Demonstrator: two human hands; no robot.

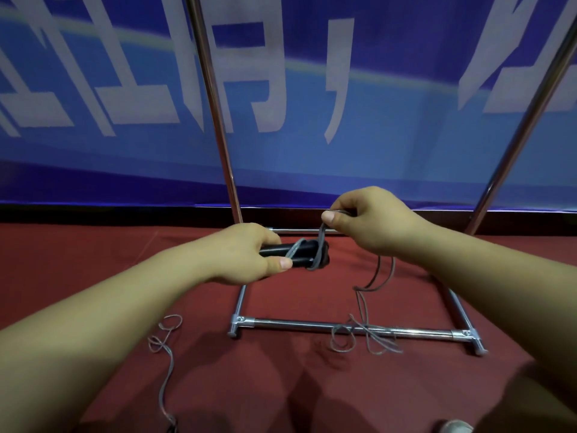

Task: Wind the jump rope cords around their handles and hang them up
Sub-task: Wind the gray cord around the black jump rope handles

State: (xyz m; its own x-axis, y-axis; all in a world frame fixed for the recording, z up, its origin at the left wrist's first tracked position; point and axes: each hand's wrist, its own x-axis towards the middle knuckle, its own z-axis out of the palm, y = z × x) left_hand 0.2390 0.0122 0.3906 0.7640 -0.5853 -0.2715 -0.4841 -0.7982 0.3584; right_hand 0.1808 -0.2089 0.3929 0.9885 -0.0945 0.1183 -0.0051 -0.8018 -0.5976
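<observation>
My left hand [249, 256] grips a pair of black jump rope handles [307, 253] held side by side, pointing right. A grey cord [320, 245] loops round their right end. My right hand [365, 218] pinches that cord just above and right of the handles. The rest of the cord hangs down from my right hand and lies in tangled loops [365, 335] across the rack's front bar. A second grey cord [165, 348] trails over the floor at the lower left.
A chrome rack stands ahead, with two upright poles [218, 120] [518, 129] and a floor frame [312, 324] of bars. Red carpet [93, 260] covers the floor. A blue banner with white characters [312, 89] hangs behind. A shoe tip [454, 427] shows at the bottom right.
</observation>
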